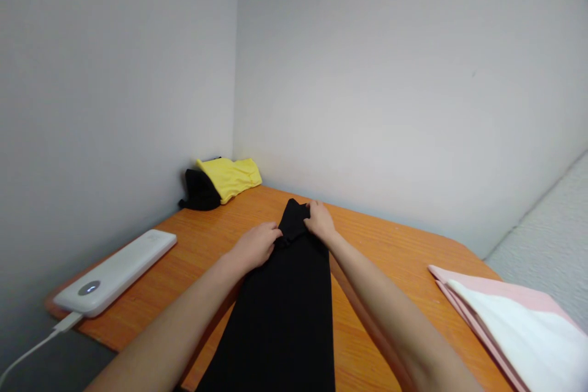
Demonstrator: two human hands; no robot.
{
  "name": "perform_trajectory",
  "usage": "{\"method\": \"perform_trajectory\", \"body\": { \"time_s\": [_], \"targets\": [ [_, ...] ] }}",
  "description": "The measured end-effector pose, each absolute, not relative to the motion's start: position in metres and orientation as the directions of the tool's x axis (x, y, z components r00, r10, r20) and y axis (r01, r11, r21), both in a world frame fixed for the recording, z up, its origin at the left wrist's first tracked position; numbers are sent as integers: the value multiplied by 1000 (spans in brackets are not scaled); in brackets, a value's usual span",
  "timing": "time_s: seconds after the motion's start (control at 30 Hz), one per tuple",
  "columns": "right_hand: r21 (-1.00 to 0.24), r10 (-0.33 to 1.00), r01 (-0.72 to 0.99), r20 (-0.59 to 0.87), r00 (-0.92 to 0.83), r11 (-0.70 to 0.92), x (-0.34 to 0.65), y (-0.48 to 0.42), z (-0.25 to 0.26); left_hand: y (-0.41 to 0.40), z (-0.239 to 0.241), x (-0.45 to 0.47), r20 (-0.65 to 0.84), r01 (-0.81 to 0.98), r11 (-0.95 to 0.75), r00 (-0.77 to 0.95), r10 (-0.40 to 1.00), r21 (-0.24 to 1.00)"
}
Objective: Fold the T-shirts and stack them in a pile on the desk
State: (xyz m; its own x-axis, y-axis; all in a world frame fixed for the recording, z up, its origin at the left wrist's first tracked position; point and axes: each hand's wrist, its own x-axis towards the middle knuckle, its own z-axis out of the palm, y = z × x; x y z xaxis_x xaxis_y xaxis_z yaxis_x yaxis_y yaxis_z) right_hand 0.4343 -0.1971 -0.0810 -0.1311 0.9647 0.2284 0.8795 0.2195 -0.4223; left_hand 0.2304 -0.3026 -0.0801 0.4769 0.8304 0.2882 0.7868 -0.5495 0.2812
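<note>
A long strip of black cloth (289, 318), seemingly a folded garment, runs from the bottom of the view up the middle of the table. Its far end is turned back in a small crumpled flap. My left hand (258, 246) grips the left edge just below that flap, fingers curled over the fabric. On the opposite side, my right hand (320, 220) pinches the flap's right corner, a little farther away from me. The near end of the cloth runs out of view, and some fingertips are hidden in the fabric.
The wooden table (386, 257) meets walls at the left and back. A white power bank (119, 269) with a cable (32, 352) lies at the left edge. Yellow cloth (234, 179) and black cloth (201, 191) sit in the far corner. Folded pink-and-white fabric (519, 318) lies at right.
</note>
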Motion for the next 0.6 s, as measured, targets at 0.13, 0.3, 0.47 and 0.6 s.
{"method": "perform_trajectory", "body": {
  "time_s": [0.13, 0.3, 0.47, 0.6],
  "targets": [
    [-271, 885, 846, 221, -409, 459, 430, -213, -81, -307, -79, 235, 234, 812, -533, 485, 843, 238],
    [-150, 880, 868, 22, -475, 473, 433, -221, -104, -310, -79, 240, 172, 861, -455, 424, 889, 229],
    [-154, 889, 876, 50, -456, 458, 435, -227, -108, -300, -83, 235, 160, 845, -455, 427, 890, 281],
    [-107, 888, 884, 121, -443, 455, 432, -241, -92, -300, -81, 230, 169, 833, -472, 441, 881, 288]
  ]
}}
